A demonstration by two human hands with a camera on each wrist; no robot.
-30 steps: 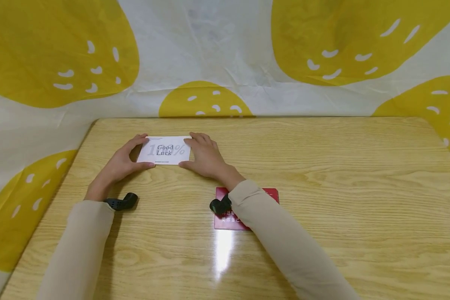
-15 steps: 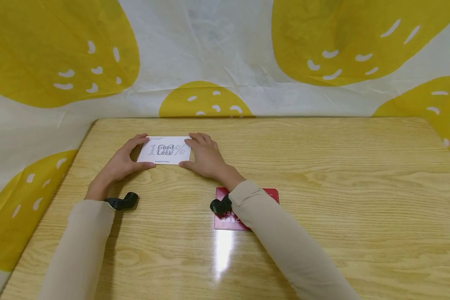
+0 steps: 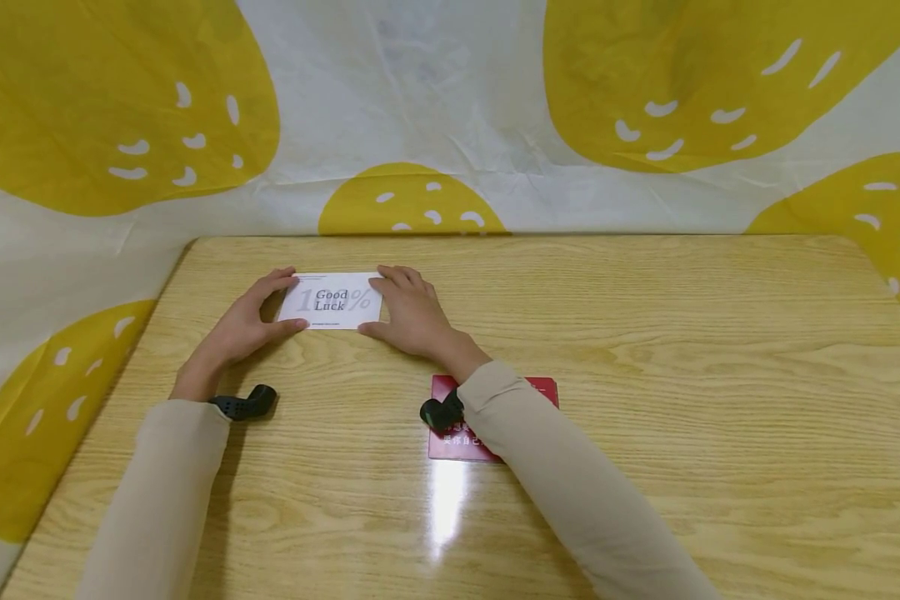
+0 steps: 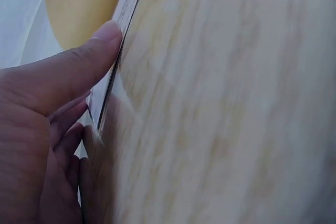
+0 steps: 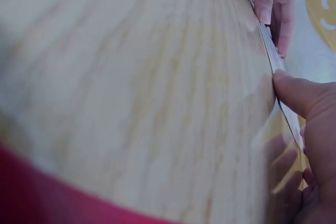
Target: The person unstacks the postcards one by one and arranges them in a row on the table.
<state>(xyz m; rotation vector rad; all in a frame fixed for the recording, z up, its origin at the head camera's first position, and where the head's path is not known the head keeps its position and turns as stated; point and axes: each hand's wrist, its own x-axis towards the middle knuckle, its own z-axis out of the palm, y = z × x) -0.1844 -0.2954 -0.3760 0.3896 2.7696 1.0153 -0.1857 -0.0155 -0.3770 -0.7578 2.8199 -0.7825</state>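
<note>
A white printed card (image 3: 333,315) reading "Good Luck" over a pale "100%" lies flat at the far left of the wooden table. My left hand (image 3: 240,325) holds its left end, thumb at the near edge and fingers at the far edge. At the other end my right hand (image 3: 414,317) grips it the same way. From the left wrist the card (image 4: 126,9) shows as a thin edge low over the tabletop, the left thumb (image 4: 79,69) pressed to it. The right wrist view shows the right thumb (image 5: 299,93) against the near edge.
A flat red piece with white characters (image 3: 450,450) lies on the table (image 3: 645,333), partly covered by the right forearm and the dark wrist camera (image 3: 441,412). Behind the table's far edge hangs a white cloth (image 3: 420,100) with yellow shapes.
My left thumb has shifted slightly away from me, further onto the card's near edge. The right hand and the red piece stay where they were.
</note>
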